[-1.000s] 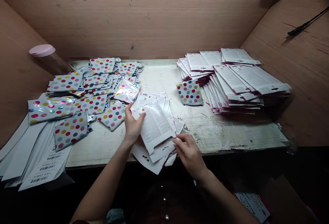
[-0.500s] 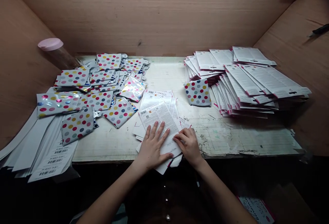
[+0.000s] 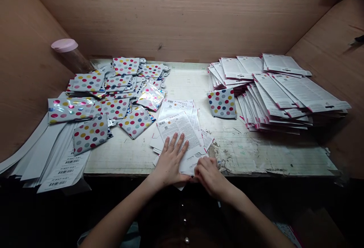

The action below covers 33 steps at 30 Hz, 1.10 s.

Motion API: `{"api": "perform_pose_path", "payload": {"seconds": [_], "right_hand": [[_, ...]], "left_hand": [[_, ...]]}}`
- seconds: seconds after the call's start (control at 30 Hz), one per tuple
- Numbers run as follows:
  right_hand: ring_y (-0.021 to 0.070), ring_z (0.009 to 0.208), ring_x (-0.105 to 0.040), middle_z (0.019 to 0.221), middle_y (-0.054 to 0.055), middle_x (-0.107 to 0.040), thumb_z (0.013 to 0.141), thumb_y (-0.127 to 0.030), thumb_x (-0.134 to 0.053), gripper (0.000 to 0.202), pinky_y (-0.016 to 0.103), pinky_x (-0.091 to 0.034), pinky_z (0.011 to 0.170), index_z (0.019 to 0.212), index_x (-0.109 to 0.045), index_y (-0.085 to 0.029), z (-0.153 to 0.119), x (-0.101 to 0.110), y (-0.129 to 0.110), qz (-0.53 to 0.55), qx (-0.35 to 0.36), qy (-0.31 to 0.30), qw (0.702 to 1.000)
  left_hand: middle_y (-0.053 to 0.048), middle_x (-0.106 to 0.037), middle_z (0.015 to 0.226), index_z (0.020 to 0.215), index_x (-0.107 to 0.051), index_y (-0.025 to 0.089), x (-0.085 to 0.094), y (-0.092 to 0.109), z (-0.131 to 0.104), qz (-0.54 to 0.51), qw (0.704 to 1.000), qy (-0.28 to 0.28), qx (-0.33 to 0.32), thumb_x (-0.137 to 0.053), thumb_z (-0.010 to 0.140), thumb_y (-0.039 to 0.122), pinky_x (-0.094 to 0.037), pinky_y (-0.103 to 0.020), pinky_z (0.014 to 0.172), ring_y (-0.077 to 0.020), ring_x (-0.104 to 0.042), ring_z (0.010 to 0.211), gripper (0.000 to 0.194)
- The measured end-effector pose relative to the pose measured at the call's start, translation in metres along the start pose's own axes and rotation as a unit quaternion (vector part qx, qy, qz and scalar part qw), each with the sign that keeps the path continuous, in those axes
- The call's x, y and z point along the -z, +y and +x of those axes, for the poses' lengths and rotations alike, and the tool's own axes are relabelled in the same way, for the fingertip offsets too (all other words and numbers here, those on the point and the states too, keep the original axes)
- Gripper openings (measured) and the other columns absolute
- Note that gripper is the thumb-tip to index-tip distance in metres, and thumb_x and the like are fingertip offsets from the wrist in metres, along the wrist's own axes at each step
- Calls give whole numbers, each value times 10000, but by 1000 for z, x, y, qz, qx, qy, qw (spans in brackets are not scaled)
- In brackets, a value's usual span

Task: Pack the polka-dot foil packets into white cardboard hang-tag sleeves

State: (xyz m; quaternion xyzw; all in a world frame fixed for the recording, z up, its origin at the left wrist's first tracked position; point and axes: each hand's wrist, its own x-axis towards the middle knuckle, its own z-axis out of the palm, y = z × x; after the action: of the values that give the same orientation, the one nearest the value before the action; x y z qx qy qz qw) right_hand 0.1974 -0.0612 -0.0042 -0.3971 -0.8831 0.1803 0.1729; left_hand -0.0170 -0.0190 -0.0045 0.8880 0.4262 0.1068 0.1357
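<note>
My left hand [image 3: 172, 160] lies flat, fingers spread, on a white printed card packet [image 3: 174, 123] with fine text and a barcode. This packet tops a loose pile of similar packets [image 3: 196, 121] at the table's front edge. My right hand [image 3: 209, 176] is closed by the packet's lower right end, fingers curled together close to my left thumb. Whatever those fingers pinch is hidden. Beyond the pile, to the right, a polka-dot pouch [image 3: 222, 104] rests alone on the table.
Several polka-dot pouches [image 3: 115, 107] are heaped at left, near a pink-lidded bottle [image 3: 69, 52]. Barcode label sheets [image 3: 64, 172] hang over the front left edge. Stacked white packets [image 3: 284, 92] fill the right side. Wooden panels [image 3: 182, 16] enclose the table [image 3: 187, 77].
My right hand has moved down and toward me, from the packet's right side to its lower end. My left hand stays flat on the packet. The camera view has shifted slightly.
</note>
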Motion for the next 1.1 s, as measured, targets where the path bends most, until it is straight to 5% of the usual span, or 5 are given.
{"api": "perform_pose_path", "payload": {"seconds": [0.1, 0.27, 0.4, 0.77, 1.1], "right_hand": [[184, 818, -546, 867, 28, -595, 901, -148, -496, 115, 339, -448, 782, 852, -578, -212, -21, 24, -5, 83, 17, -100, 991], [225, 947, -545, 1014, 86, -602, 899, -255, -588, 234, 373, -492, 812, 1130, -610, -222, -9, 36, 10, 85, -19, 25, 996], [236, 940, -523, 955, 87, -628, 925, -214, -528, 127, 418, -464, 833, 964, -648, -199, 15, 13, 17, 35, 36, 65, 997], [202, 784, -526, 834, 39, -521, 877, -261, -596, 131, 346, -464, 714, 781, -528, -204, 42, -11, 10, 92, -204, 181, 958], [379, 1022, -533, 1090, 202, -586, 924, -343, -492, 244, 536, -474, 761, 1010, -642, -171, -15, 17, 6, -193, -267, 247, 911]], "left_hand": [[-222, -151, 1576, 1498, -236, 103, 3, 1, -6, -39, 999, -17, -31, -622, 703, 684, -26, -638, 1136, -396, -30, 1460, 1058], [-150, -595, 1319, 1278, -574, 185, 0, 6, -21, -121, 987, -4, -101, -474, 928, 333, -230, -603, 1129, -318, -427, 1340, 393], [-81, -701, 900, 986, -696, 214, -6, 13, -25, -126, 987, 96, -13, -487, 928, 270, -485, -462, 896, -243, -631, 924, 224], [-102, -583, 929, 1004, -569, 180, -4, 21, -17, 14, 913, 197, 358, -674, 777, 514, -453, -406, 681, -305, -525, 875, 418], [-13, -508, 640, 597, -398, 225, 27, 15, -15, -184, 917, 110, 336, -515, 875, 486, -337, -311, 585, -206, -490, 657, 400]]}}
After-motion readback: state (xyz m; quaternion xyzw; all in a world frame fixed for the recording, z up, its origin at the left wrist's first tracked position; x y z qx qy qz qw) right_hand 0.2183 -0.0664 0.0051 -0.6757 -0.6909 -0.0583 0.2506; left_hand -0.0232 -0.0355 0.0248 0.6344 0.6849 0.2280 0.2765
